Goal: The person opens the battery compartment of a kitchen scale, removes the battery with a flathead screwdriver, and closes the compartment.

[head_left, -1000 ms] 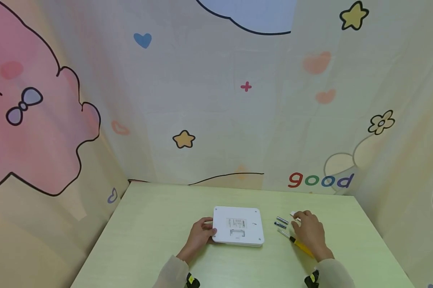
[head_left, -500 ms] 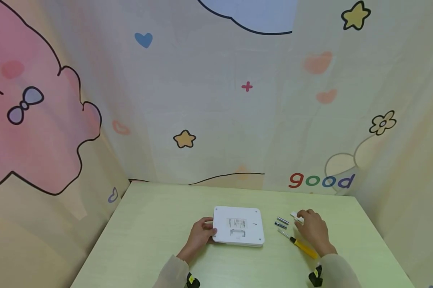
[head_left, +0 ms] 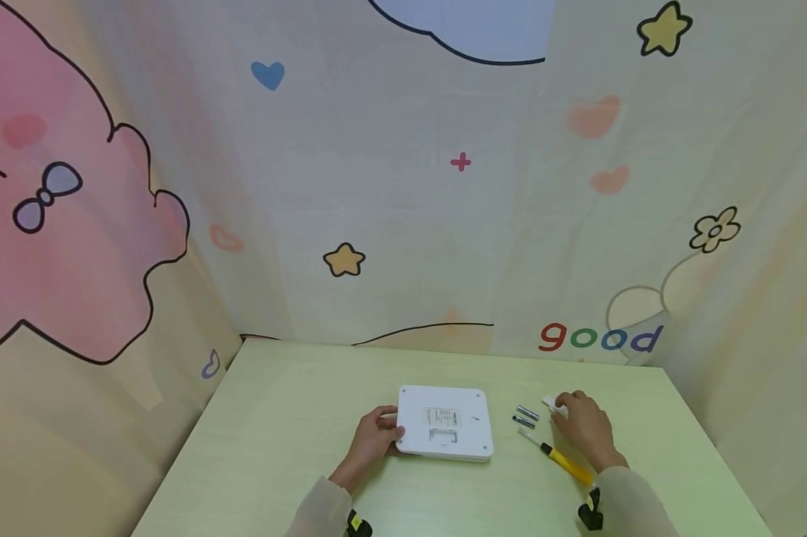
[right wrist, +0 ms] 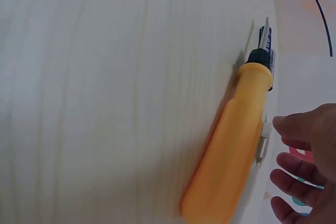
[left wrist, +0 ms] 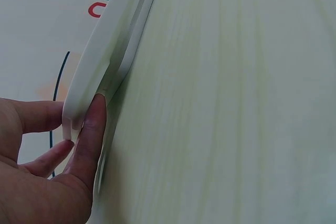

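Observation:
A flat white square device [head_left: 473, 421], like a small scale, lies with its labelled underside up. A recess that looks like a battery compartment shows near its front edge. My left hand [head_left: 373, 438] grips the device's left edge; in the left wrist view the thumb is on one face and fingers on the other, with that edge raised off the table. My right hand [head_left: 583, 426] is low over the table at the right, loosely curled fingers spread apart in the right wrist view. Its fingertips are right at a small flat white piece [head_left: 549, 402], partly hidden by them.
Two small cylindrical batteries [head_left: 526, 418] lie side by side between the device and my right hand. A screwdriver [head_left: 567, 468] with a yellow handle lies close in front of them, its shaft pointing toward the device. A printed curtain [head_left: 403, 186] hangs behind the table [head_left: 289, 403].
My right hand has shifted slightly to the right, showing more of the white piece and the screwdriver handle. My left hand and the device stay in place.

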Demonstrator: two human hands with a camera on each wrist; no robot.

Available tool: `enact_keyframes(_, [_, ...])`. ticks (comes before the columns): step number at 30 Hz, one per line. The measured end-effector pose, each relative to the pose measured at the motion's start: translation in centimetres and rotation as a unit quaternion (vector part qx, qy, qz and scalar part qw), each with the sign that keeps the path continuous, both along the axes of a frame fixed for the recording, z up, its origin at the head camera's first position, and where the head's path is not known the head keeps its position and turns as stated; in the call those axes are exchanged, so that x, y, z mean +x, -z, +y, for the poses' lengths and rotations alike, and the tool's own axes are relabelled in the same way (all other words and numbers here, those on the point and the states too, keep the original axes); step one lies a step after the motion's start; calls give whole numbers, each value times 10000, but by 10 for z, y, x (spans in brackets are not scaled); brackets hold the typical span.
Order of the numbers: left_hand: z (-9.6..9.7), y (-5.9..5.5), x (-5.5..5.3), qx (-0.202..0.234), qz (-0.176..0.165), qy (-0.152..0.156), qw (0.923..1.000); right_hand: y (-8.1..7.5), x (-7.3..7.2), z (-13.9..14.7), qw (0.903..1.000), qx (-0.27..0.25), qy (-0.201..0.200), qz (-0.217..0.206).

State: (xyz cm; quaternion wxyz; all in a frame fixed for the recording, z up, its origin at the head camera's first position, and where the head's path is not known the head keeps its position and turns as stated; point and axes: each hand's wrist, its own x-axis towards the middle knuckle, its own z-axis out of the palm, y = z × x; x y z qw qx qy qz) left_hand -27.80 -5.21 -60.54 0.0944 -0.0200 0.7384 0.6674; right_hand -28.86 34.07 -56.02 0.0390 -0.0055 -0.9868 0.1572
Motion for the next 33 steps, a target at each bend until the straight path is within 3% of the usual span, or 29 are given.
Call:
enact_keyframes(18, [-1, 0, 1, -65, 29, -21, 10000, 11, -13, -1, 9984, -443, 61, -343])
enact_keyframes(33, [-1, 1, 2, 55, 87, 23, 9999, 15, -13, -3, 9997, -200, -109, -79])
